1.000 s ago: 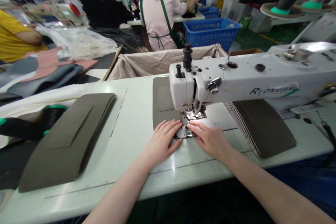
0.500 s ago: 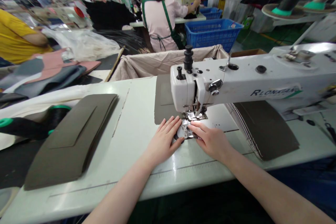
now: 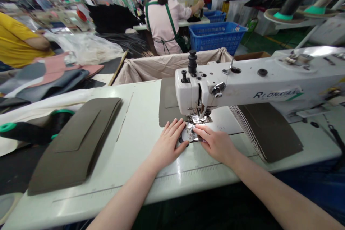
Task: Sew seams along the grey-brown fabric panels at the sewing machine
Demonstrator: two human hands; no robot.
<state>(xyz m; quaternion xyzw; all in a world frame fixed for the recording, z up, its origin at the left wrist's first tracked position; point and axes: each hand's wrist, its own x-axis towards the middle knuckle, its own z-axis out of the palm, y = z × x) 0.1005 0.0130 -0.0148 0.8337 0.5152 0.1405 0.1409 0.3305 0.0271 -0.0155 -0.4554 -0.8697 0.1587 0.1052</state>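
Note:
My left hand [image 3: 169,143] lies flat on the table with its fingers stretched forward, the fingertips at the near edge of a dark olive panel [image 3: 167,113]. Part of that panel is hidden behind the head of a white sewing machine [image 3: 185,90]. Just right of the metal needle plate [image 3: 191,133], my right hand [image 3: 218,145] rests with its index finger extended toward the presser foot [image 3: 198,119]. Its lower fingers are partly hidden. Nothing shows in the grasp of either hand.
A stack of olive panels [image 3: 78,143] lies at left beside black thread cones [image 3: 32,131]. More panels [image 3: 269,129] sit under the machine arm at right. Behind the table stand a cloth-lined bin [image 3: 151,66], a blue basket [image 3: 217,36] and a seated co-worker [image 3: 164,25].
The camera view has shifted very slightly. Both hands and the panel at the machine keep the same positions.

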